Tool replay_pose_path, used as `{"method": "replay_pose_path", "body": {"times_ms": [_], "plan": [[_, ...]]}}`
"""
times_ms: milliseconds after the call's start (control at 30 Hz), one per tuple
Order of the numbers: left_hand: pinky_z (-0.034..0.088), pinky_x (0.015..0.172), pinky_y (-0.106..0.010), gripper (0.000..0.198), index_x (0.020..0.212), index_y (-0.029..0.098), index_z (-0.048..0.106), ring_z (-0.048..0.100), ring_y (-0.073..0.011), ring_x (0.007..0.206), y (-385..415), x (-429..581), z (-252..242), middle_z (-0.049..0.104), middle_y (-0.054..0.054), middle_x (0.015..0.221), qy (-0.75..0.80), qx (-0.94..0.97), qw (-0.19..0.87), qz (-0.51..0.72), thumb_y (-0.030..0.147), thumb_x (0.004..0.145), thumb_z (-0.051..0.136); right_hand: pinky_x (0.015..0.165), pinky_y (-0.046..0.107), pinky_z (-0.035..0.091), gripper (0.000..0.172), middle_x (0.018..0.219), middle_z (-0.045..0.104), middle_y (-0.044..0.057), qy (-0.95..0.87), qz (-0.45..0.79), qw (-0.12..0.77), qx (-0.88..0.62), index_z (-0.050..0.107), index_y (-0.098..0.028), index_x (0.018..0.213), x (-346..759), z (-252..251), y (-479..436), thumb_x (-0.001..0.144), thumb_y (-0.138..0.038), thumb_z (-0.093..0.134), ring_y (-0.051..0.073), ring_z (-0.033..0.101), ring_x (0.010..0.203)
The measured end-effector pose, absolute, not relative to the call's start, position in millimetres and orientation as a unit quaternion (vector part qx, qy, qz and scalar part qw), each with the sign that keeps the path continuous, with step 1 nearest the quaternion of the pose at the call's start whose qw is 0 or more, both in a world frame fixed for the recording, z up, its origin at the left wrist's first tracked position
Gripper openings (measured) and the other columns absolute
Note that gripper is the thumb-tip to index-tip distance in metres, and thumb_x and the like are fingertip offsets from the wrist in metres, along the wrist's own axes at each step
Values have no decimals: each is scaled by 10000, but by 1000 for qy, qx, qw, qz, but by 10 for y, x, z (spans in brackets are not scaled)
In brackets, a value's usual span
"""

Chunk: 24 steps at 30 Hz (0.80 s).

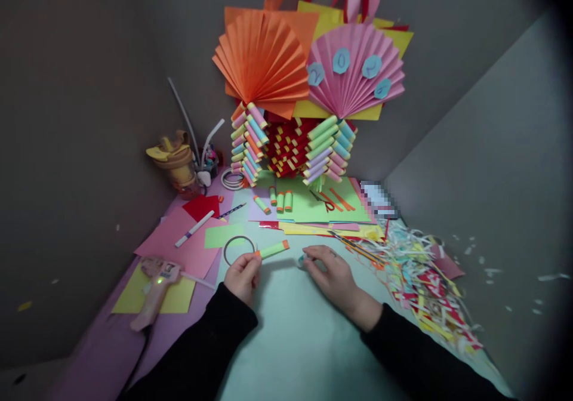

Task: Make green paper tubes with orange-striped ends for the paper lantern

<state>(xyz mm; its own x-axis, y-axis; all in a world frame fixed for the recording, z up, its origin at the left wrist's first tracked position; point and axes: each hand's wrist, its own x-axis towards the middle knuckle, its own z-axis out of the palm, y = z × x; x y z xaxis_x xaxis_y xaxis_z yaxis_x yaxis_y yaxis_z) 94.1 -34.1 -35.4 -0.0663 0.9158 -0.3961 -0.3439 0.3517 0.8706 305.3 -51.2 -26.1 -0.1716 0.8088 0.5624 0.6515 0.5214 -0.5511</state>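
My left hand [244, 274] pinches one end of a light green paper roll [273, 250] with orange bands at its ends. The roll points right, toward my other hand. Thumb and fingers of my right hand [330, 273] are closed at the tips around a small bluish piece [301, 260], too small to name. A gap separates that piece from the roll. Just behind my left hand lies a thin tape ring [227, 247]. Farther back, several similar green rolls [280, 201] with orange ends rest on coloured sheets.
A pink glue gun [156, 293] with a green light lies on yellow paper at left. Paper shreds [425, 287] are heaped along the right edge. Scissors [328, 205] lie on green paper [304, 215]. An orange paper fan [264, 55] and a pink one [353, 70] hang above the back.
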Motion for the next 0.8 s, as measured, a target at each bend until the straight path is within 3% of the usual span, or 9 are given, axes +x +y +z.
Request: {"method": "replay_pose_path", "body": {"times_ms": [333,500,667,800], "plan": [[179,384,-189,383,717,149,581,282,-45,345,-346,963,-293,372,107,358,525,253,647,492,428,531,766,694,345,535,57,832,640,55,-753,68,435,-489,526,-227,877,2938,-455,-442,840,-184,529,187,625,769],[179,392,-191,394,773,139,609,300,-48,357,-368,968,-234,385,103,377,501,283,640,509,420,545,766,689,333,539,229,853,605,41,-718,107,442,-526,456,-221,1017,2949,-583,-457,817,-237,566,168,619,729],[211,401,-196,370,784,139,618,316,-49,380,-397,981,-211,414,91,437,480,358,594,538,435,594,733,784,401,503,474,1046,572,98,-710,99,467,-518,392,-214,1175,2956,-474,-497,763,-276,617,223,576,926],[251,424,-196,338,778,142,621,329,-52,404,-424,999,-196,434,81,472,471,414,556,546,434,629,704,832,432,450,196,941,548,71,-698,53,516,-494,535,-228,972,2898,-263,-631,793,-290,583,244,530,938]]}}
